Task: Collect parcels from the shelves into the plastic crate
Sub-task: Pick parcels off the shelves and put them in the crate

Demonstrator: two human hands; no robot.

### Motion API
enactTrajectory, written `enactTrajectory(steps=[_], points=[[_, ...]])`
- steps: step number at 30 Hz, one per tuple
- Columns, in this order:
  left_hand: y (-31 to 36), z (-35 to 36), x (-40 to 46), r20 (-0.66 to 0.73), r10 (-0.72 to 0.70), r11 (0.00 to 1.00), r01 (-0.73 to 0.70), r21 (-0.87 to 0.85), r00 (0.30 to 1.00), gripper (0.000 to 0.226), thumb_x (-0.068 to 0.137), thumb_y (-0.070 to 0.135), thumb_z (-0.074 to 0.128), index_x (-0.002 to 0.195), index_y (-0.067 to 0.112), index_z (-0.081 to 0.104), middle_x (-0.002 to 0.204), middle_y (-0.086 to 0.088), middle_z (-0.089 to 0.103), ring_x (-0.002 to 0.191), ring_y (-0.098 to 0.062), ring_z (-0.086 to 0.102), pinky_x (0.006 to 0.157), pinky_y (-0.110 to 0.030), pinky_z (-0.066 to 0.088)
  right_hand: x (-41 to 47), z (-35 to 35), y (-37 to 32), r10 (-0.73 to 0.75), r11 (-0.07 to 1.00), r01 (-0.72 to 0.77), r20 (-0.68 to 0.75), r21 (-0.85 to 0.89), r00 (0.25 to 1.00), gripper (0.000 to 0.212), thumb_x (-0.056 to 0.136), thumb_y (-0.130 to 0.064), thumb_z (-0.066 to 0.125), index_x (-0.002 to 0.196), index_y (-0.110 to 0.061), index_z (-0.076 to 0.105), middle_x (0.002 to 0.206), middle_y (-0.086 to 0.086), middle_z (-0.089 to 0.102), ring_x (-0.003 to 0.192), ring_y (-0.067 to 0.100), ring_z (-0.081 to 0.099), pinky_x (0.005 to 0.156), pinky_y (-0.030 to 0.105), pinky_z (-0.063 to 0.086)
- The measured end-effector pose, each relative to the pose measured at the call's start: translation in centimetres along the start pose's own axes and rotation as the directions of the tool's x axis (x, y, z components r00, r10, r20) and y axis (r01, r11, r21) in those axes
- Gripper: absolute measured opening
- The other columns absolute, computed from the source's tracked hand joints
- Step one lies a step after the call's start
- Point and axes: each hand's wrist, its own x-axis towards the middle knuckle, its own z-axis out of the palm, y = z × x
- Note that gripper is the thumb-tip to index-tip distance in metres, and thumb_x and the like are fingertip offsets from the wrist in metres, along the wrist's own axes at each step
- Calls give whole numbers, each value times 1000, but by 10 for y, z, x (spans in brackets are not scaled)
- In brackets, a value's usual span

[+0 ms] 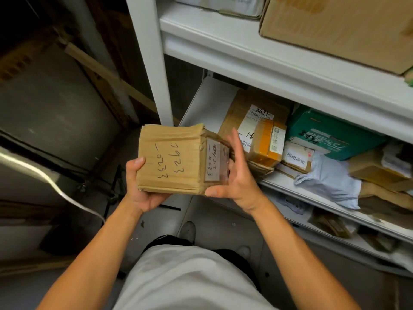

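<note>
- Holding the cardboard parcel (172,159) clear of the shelf's (274,182) front edge, my left hand (139,189) grips underneath.
- Right hand (234,175), fingers spread, steadies its labelled end; no crate visible.

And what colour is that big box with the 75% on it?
Green, with white print. The box lies on the shelf in the head view.

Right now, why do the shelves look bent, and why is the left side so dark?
Head view: the wide-angle lens bows the white shelf edges; light falls on the cardboard box and both hands, leaving the left side in deep shadow; a bright glare streak crosses there; lower-shelf parcels blur towards the right edge.
</note>
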Motion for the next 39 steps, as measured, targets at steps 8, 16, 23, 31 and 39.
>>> enactTrajectory(steps=[8, 16, 23, 31, 39], points=[[-8, -13, -11, 148, -235, 955, 257, -149, 961, 86, 92, 70, 37, 159, 16, 27, 162, -21, 27, 147, -45, 26, 117, -64, 11, 1, 8, -4, 374, 868, -399, 141, 296, 917, 77, 49, -74, 86, 114, -36, 75, 126, 2, 72, 123, 25, 64, 106, 49, 48], [36, -32, -18, -95, -381, 902, 392, 179, 920, 60, 82, 39, 75, 133, 9, 65, 139, -23, 58, 127, -46, 54, 108, -75, 28, -2, 5, 3, 443, 843, -466, 143, 269, 885, 103, 64, -74, 76, 154, -45, 33, 146, -1, 57, 141, 23, 46, 118, 56, 32], [38, -18, -18, -203, -458, 807, 501, 312, 865, 73, 83, 67, 39, 121, 15, 74, 136, -22, 61, 121, -46, 59, 106, -71, 37, 7, -1, 0, 387, 919, -393, 205, -13, 899, 128, 52, -74, 84, 155, -55, 12, 149, -26, 40, 144, 8, 37, 122, 48, 28], [25, -14, -13, -66, -105, 910, 123, 395, 992, 67, 43, 51, 93, 101, 20, 79, 96, -12, 74, 89, -30, 72, 76, -52, 60, 2, -2, 21, 204, 974, -200, -24, 111, 979, 130, 34, -50, 101, 147, -43, 37, 156, -6, 43, 140, 11, 46, 117, 45, 40], [27, -11, -16, 140, 192, 737, -237, 633, 971, 61, 67, 12, 70, 128, 16, 69, 132, -8, 66, 123, -23, 61, 97, -35, 53, -11, 27, 42, 438, 773, -313, -107, 552, 892, 121, 39, -55, 99, 145, -24, 48, 138, 9, 63, 130, 32, 57, 104, 55, 50]])
